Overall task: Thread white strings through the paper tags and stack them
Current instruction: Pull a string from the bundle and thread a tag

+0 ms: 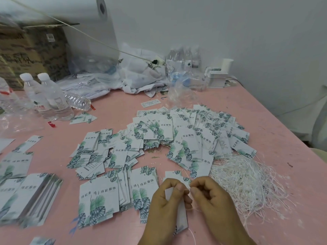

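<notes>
My left hand [166, 200] grips a white paper tag [181, 216] printed with green leaves, held upright near the table's front edge. Right beside it, my right hand [210, 195] pinches a thin white string [192, 234] at the tag's top edge; the string's loose end trails down below the tag. A tangled heap of white strings [247, 183] lies to the right of my hands. Loose tags [187, 138] are scattered in a wide pile across the middle of the pink table [283, 121]. Fanned stacks of tags [113, 193] lie to the left of my hands.
Further tag stacks [30, 197] sit at the left edge. Water bottles [51, 96] and crumpled plastic stand at the back left, a cardboard box [33, 50] behind them. White bags [141, 71], more bottles and a block of tags [216, 79] line the back wall.
</notes>
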The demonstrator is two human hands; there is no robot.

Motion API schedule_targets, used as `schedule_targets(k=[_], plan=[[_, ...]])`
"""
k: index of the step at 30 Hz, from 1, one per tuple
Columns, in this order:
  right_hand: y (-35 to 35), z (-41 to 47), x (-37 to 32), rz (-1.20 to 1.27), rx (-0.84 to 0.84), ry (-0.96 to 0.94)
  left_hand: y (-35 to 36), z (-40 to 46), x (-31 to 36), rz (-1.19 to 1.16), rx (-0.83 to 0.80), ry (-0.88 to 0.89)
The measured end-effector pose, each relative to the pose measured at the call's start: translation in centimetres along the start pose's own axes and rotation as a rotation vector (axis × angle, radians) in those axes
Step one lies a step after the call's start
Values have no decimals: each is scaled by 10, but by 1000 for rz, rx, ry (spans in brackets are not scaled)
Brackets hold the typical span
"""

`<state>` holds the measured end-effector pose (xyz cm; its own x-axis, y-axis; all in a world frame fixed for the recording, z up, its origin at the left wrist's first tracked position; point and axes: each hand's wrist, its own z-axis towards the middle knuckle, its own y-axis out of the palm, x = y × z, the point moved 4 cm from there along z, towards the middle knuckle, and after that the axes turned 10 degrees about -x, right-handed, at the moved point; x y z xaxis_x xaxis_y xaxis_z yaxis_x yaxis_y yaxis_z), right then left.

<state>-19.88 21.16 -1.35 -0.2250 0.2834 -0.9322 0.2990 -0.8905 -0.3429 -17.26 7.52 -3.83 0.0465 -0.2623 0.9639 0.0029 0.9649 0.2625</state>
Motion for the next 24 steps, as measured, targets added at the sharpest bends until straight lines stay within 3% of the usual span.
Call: schedule_targets(k=[4, 8, 19, 24], plan=[[-16, 6, 14, 396, 78, 176, -6, 0, 5, -90, 92, 19], [-33, 9, 26, 432, 128, 237, -13, 0, 8, -171, 156, 3], [-59, 6, 31, 7, 356, 184, -31, 4, 3, -300, 296, 22], [-64, 3, 20, -321, 415, 119, -23, 4, 2, -289, 227, -35]])
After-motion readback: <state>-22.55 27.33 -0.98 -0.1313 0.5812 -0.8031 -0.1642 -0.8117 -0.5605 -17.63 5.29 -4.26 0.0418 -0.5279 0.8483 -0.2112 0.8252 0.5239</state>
